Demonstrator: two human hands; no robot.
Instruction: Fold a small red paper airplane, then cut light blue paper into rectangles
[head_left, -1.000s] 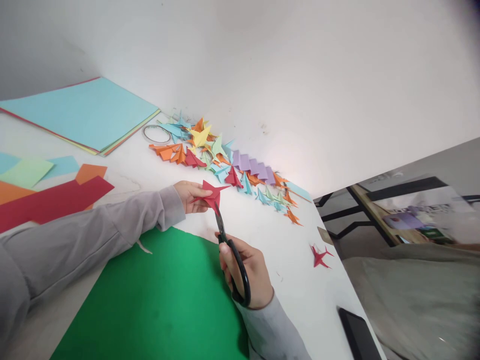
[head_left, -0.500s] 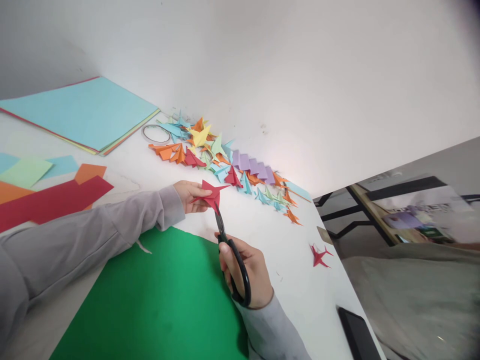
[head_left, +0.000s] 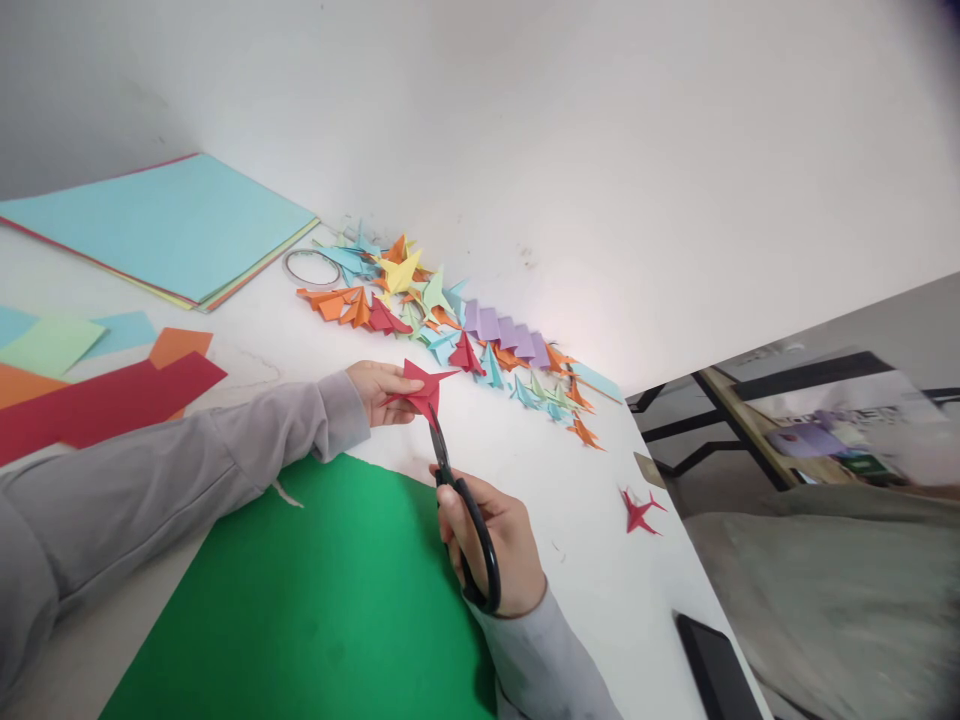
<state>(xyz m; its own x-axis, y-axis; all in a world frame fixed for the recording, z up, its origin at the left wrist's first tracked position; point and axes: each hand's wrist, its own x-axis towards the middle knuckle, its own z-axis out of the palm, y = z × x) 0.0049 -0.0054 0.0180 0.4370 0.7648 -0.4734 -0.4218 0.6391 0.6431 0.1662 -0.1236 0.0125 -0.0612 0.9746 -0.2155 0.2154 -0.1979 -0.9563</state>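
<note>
- Left hand (head_left: 386,392): is pinching a red folded paper (head_left: 426,388) between thumb and fingers, at its left side.
- Red folded paper: is sitting in that grasp above the white table (head_left: 600,560), near the middle of the view, its points spreading up, right and down.
- Right hand (head_left: 499,545): is grasping black-handled scissors (head_left: 443,462), fingers wrapping the handles.
- Scissors: are pointing up and slightly left, blade tips meeting the lower point of the red folded paper; whether they are biting into it, one cannot tell.
- Green sheet (head_left: 315,590): is lying flat on the table, nearest the wearer, between the grey sleeves.
- Folded paper shapes (head_left: 401,272), assorted: are clustering along the wall beyond the hands, in yellow, orange, blue, green and red, with a purple row (head_left: 508,332) among them.
- Thin ring (head_left: 315,284): is resting just beside the cluster's left end.
- Large sheets, stacked, light blue uppermost (head_left: 172,225): are lying at far left.
- Red strip (head_left: 112,405): is overlapping small orange paper at left.
- Red folded figure (head_left: 639,513): is lying alone near the right edge.
- Black flat device (head_left: 716,665): is resting nearer the wearer, along that edge.
</note>
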